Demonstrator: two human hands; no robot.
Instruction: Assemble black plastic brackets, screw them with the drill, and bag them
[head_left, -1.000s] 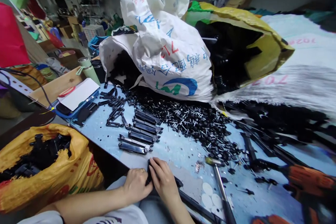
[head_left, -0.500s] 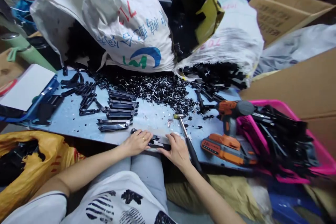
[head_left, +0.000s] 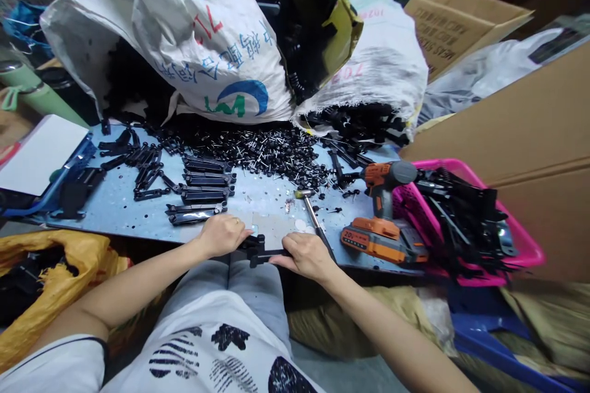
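Note:
At the table's near edge, my right hand (head_left: 306, 255) is closed, its thumb and fingers pinching one end of a long black plastic part (head_left: 260, 254). My left hand (head_left: 225, 234) is also closed, gripping the other end of that part, with the fingertips partly hidden. A small hammer (head_left: 313, 214) lies just beyond my right hand, its handle running behind the fingers. Left of centre, several long black assembled parts (head_left: 207, 179) are stacked in a row, the nearest close to my left hand.
Small black pins (head_left: 276, 150) are heaped before large white sacks (head_left: 216, 55). An orange cordless drill (head_left: 380, 215) stands at right, beside a pink basket (head_left: 530, 258) of black parts. Cardboard (head_left: 507, 135) rises behind it. A yellow sack (head_left: 92, 252) sits at lower left.
The black part has been lifted from the table's edge and turned between my hands. My left hand has shifted left and its fingers have curled. The view has swung slightly right.

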